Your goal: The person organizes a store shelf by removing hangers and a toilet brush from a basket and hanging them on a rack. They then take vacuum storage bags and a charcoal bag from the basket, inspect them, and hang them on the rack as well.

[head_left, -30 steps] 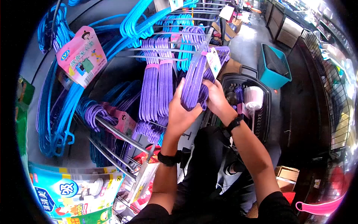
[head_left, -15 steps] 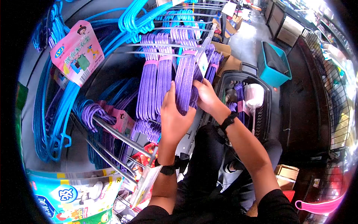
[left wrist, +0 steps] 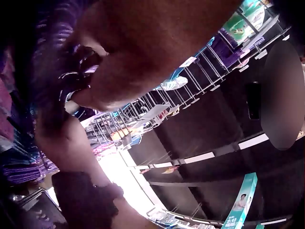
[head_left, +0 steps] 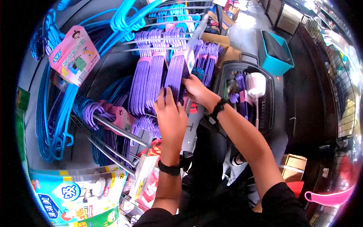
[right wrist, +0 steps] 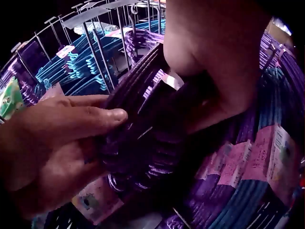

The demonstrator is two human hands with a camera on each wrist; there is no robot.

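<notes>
A bundle of purple hangers (head_left: 174, 77) with a pink band hangs at the front of a metal peg rod (head_left: 159, 49) on a display wall. My left hand (head_left: 170, 109) grips its lower part from the front, fingers lying along it (right wrist: 95, 117). From the right side my right hand (head_left: 193, 87) holds the same bundle (right wrist: 143, 133), thumb and fingers closed around it. In the left wrist view the purple hangers (left wrist: 47, 71) show dark under the palm, with the right forearm (left wrist: 71, 143) below.
More purple bundles (head_left: 145, 83) hang just left. Blue hangers (head_left: 56, 113) with a pink label (head_left: 73, 55) fill the far left. Bare pegs (head_left: 117, 132) jut out below. A black basket (head_left: 266, 113) with a white item (head_left: 256, 85) stands right, a teal bin (head_left: 278, 53) beyond.
Both hands have carried the purple bundle to the left and up against the other purple bundles on the rod. The left fingers now reach higher up it.
</notes>
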